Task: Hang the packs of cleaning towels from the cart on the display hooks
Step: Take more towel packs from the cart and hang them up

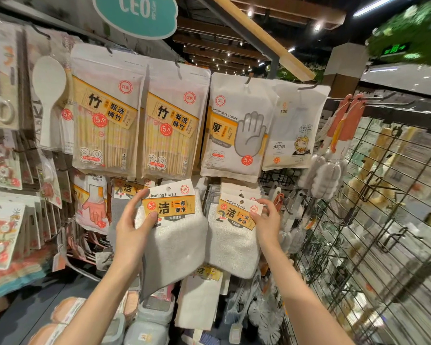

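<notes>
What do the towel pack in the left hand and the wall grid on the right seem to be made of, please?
Towel pack: soft white cloth, seemingly microfibre, fuzzy surface, under a printed glossy card header. Wall grid: thin dark metal wire, probably coated.

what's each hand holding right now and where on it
The left hand grips a loose pack of cleaning towels by the left edge of its label card. The right hand pinches the label card of the hanging pack.

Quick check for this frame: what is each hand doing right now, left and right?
Left hand: grips a loose pack of cleaning towels by its header card.
Right hand: pinches the card of the front hanging towel pack.
</notes>
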`<action>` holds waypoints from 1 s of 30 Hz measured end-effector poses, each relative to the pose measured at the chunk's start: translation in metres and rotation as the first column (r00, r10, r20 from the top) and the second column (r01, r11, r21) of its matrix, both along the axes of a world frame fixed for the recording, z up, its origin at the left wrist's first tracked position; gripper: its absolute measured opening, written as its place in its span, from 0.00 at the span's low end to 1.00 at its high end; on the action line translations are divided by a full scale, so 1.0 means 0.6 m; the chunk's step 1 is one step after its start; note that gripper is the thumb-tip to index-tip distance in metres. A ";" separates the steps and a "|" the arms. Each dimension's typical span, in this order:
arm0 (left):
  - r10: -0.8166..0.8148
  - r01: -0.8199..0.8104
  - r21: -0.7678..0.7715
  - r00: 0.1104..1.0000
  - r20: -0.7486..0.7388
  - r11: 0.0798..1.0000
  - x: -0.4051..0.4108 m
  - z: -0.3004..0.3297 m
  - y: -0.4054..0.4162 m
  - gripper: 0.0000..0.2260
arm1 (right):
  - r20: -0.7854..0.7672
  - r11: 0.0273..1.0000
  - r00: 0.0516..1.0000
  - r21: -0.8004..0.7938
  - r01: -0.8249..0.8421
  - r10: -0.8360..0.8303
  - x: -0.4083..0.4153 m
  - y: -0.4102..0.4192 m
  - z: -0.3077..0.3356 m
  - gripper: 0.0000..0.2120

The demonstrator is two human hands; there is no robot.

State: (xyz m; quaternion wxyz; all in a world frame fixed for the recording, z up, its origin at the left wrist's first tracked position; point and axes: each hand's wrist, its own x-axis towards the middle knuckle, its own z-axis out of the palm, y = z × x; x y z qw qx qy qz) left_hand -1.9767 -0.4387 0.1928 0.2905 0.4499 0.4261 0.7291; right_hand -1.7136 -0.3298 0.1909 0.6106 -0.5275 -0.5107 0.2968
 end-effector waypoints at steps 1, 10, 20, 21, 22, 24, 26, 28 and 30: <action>0.001 -0.001 -0.006 1.000 -0.011 1.000 0.000 0.001 0.000 0.21 | 0.012 1.000 1.000 0.006 0.013 -0.013 0.000 0.001 -0.002 0.17; 0.014 -0.014 -0.002 1.000 -0.016 1.000 0.004 0.003 -0.001 0.21 | 0.108 0.995 0.993 0.095 0.034 -0.045 0.014 0.011 -0.010 0.16; -0.002 0.002 0.006 1.000 -0.015 1.000 0.010 0.006 0.001 0.21 | 0.195 0.993 0.974 0.038 0.109 -0.114 0.008 0.044 -0.015 0.16; 0.003 -0.003 0.012 1.000 -0.020 1.000 0.010 0.006 0.001 0.21 | 0.212 0.991 0.969 0.045 0.123 -0.130 0.006 0.048 -0.016 0.16; 0.003 -0.003 0.016 1.000 -0.019 1.000 0.010 0.006 0.001 0.21 | 0.221 0.989 0.965 0.052 0.135 -0.143 0.004 0.051 -0.017 0.16; -0.002 0.003 0.017 1.000 -0.007 1.000 0.009 0.007 0.003 0.21 | 0.236 0.987 0.958 0.053 0.153 -0.162 -0.001 0.060 -0.016 0.16; 0.000 0.000 0.021 1.000 0.002 1.000 0.007 0.008 0.004 0.21 | 0.268 0.984 0.947 0.045 0.174 -0.179 -0.004 0.069 -0.014 0.15; 0.009 -0.009 0.018 1.000 -0.005 1.000 0.005 0.010 0.006 0.21 | 0.294 0.981 0.936 0.036 0.192 -0.194 -0.006 0.077 -0.013 0.15; 0.015 -0.015 0.013 1.000 -0.017 1.000 0.003 0.010 0.007 0.20 | 0.347 0.976 0.913 0.036 0.216 -0.215 -0.008 0.083 -0.010 0.14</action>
